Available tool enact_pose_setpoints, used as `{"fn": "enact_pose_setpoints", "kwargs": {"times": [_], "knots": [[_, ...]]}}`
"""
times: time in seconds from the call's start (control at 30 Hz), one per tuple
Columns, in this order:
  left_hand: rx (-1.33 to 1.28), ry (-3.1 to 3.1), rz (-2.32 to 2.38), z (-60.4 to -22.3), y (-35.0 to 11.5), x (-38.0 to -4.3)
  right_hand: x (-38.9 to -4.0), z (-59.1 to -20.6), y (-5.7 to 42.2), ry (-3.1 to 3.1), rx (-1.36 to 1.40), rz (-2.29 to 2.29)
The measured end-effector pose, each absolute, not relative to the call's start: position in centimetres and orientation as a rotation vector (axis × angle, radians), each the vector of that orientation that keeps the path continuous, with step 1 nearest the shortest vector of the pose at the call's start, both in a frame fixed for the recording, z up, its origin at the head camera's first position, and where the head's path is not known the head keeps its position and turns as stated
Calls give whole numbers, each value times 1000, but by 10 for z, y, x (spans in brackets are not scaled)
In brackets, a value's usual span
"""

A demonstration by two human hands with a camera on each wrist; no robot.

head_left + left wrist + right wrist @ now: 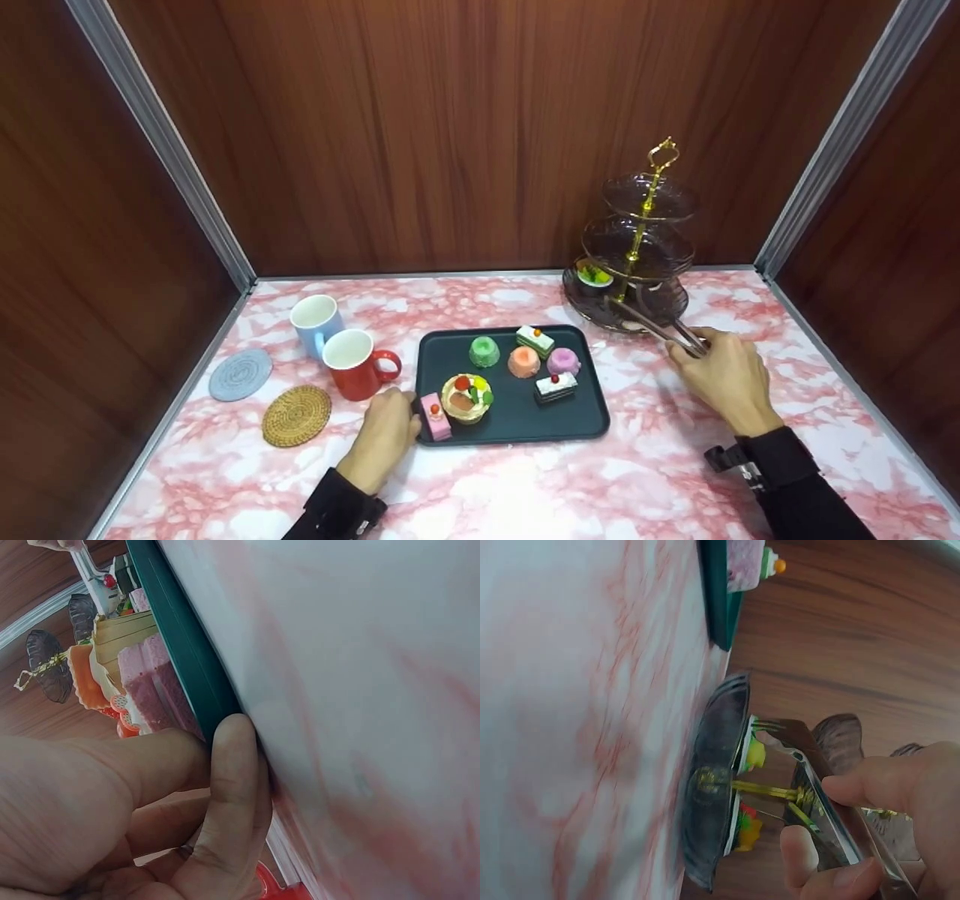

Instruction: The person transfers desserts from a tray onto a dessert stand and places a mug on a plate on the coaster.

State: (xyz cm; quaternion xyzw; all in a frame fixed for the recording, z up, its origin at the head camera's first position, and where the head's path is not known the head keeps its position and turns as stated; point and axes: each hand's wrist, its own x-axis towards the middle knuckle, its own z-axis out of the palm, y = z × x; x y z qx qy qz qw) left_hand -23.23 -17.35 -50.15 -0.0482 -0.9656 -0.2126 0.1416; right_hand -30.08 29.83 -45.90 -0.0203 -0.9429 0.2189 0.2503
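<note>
Head view: we see the tongs [651,326] within the right hand's [726,379] fingers, which pinch the handles between thumb and fingertips, their tips over the lowest plate [585,306] of the tiered stand [637,244]. We cannot tell whether those tips grip a cake. The left hand's [384,431] fingers pinch the tray's [525,429] left rim, beside a pink cake [435,420]; a red mug [354,375] stands near.

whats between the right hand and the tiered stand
The metal tongs: the right hand grips them, and they reach from it in over the lowest plate of the tiered stand. The head view shows this.
</note>
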Motion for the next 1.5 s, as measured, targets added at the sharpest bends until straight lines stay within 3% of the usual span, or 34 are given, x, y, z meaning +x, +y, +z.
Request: {"fn": "enact_pose_setpoints", "kwargs": {"times": [0.9,1.5], "knots": [[-169,-2776,-596,-501,-174,-229,-282,-458,251,-2541,247,728],[-169,-2776,-574,-499,-173,-230,-259,-465,211,-2564,617,805]]}}
